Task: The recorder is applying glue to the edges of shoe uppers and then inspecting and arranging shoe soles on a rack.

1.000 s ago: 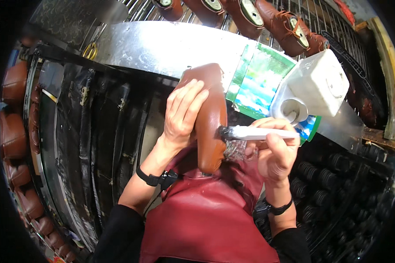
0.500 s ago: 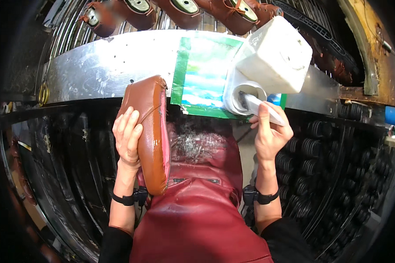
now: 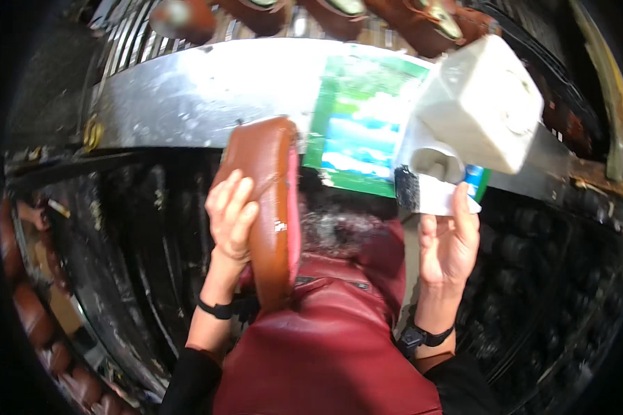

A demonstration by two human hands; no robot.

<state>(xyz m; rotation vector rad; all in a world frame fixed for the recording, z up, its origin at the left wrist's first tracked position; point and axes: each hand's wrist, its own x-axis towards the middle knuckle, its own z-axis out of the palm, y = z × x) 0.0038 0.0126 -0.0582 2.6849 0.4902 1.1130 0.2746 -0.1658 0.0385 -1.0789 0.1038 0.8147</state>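
A brown leather shoe upper [image 3: 259, 166] with a pink strip along its bottom edge stands on its side above my lap. My left hand [image 3: 232, 216] is closed around its left side. In my right hand [image 3: 450, 242] I hold a brush [image 3: 432, 194] with a flat white handle and black bristles, pinched between thumb and fingers. The bristles point left, just in front of the opening of a white plastic container [image 3: 441, 160]. What is inside that opening is blurred. The container rests on a green and blue printed sheet [image 3: 360, 128].
A metal ledge [image 3: 187, 90] runs across in front of me, with several brown shoes [image 3: 332, 21] on rods behind it. My red apron [image 3: 325, 346] covers my lap. Dark racks [image 3: 526, 277] stand at the right; more brown shoes [image 3: 38, 318] are at the lower left.
The brush has come out of the container's opening and now lies level in front of it. The whole view has shifted, moving the scene rightward. My left hand still holds the shoe upper.
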